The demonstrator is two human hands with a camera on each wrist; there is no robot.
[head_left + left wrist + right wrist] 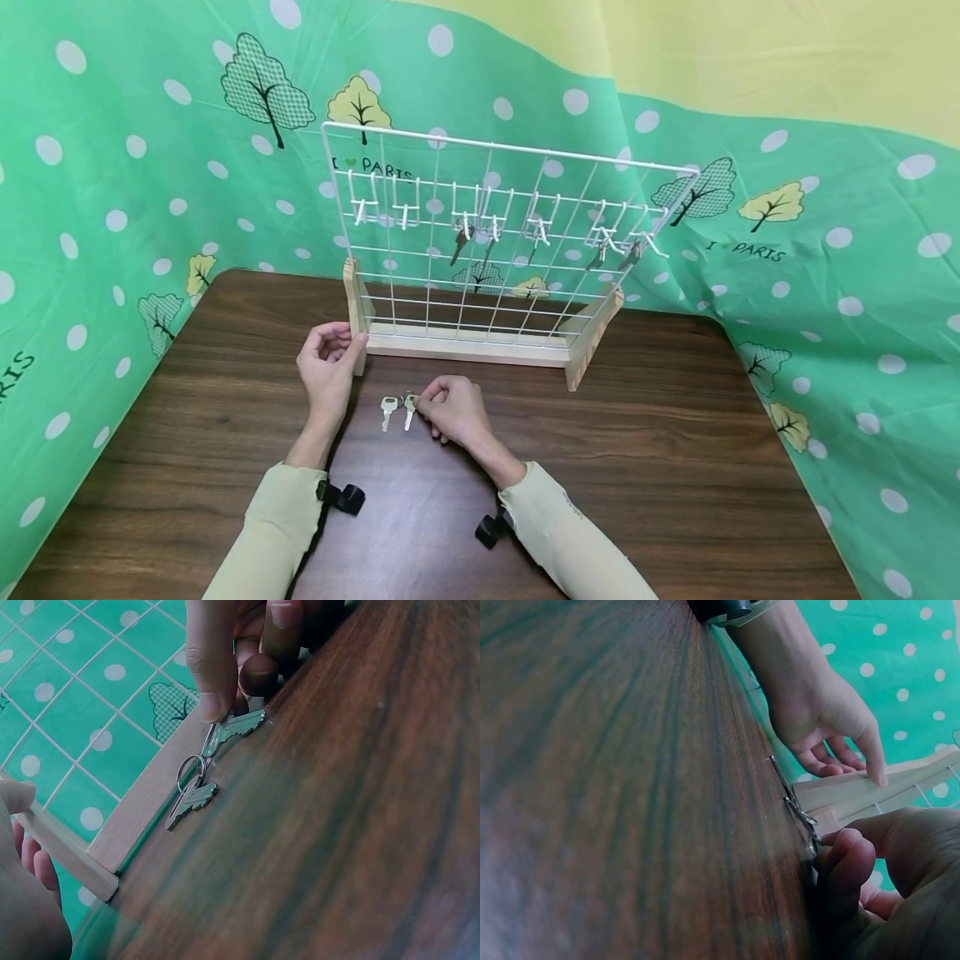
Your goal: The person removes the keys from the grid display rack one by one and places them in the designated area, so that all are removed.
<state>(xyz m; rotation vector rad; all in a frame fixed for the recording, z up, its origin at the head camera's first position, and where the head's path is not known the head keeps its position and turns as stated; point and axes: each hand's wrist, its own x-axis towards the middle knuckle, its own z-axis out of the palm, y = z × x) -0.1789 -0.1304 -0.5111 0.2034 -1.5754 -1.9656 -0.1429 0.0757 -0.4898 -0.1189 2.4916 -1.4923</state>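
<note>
Two silver keys joined by a ring (190, 774) are at the dark wooden table top, in front of a white wire grid rack (512, 148). My right hand (459, 408) pinches the right key (409, 414) near its head, between thumb and forefinger. The left key (387, 407) lies beside it, untouched. At the rack's left end, my left hand (327, 371) holds the wooden side leg (351, 287), thumb on one side and the other fingers partly hidden behind it. The left wrist view shows both keys close to the rack's wooden base bar (146, 799).
White double-wire hooks run across the grid; the two left ones, including the leftmost hook (362, 208), carry nothing. Several hooks further right hold keys, such as a dark key (460, 246). A green curtain (150, 208) with dots and trees stands around the table (637, 467).
</note>
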